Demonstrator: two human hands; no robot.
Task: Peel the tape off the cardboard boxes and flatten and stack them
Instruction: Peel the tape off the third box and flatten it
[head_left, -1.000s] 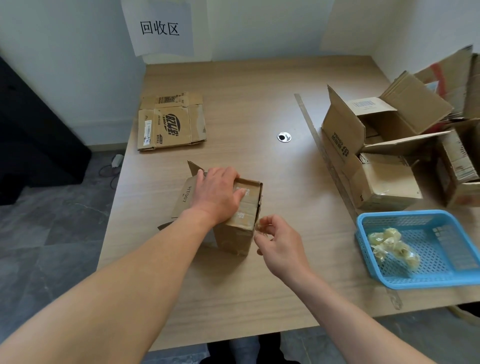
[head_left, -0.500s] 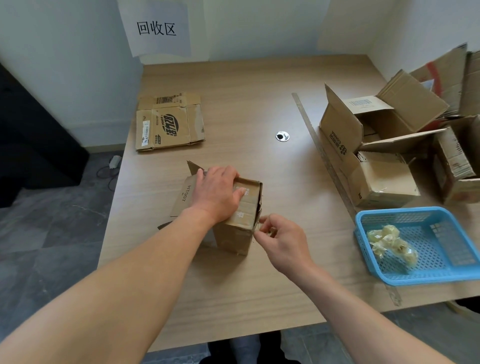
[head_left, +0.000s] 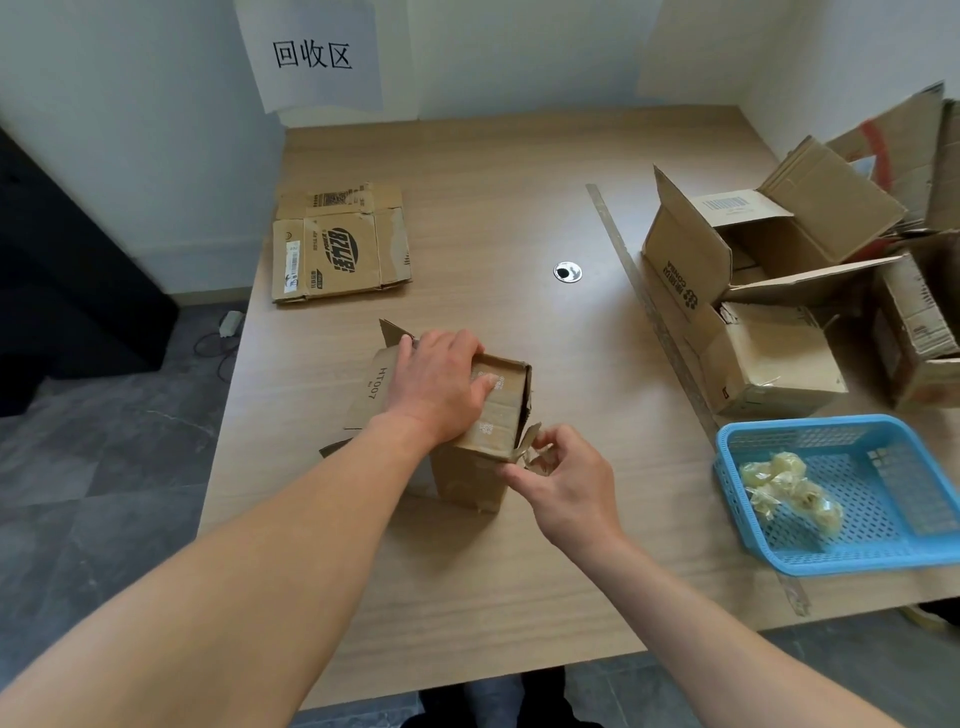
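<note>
One small brown cardboard box (head_left: 467, 478), two flattened cardboard boxes (head_left: 340, 249). Perhaps four open cardboard boxes (head_left: 769, 364); one blue plastic basket (head_left: 810, 422).

Looking at an office corner given over to recycling. Reading "回收区" on a paper sign (head_left: 311, 57) against the white wall (head_left: 519, 52). Seeing a desk-style laminate surface (head_left: 493, 571) with a round cable grommet (head_left: 567, 272), flattened cardboard (head_left: 340, 249) beneath the sign, opened boxes (head_left: 769, 358) heaped at the right, a blue basket (head_left: 810, 426) of crumpled tape wads (head_left: 784, 483), and grey floor tiles (head_left: 104, 467) below.
</note>
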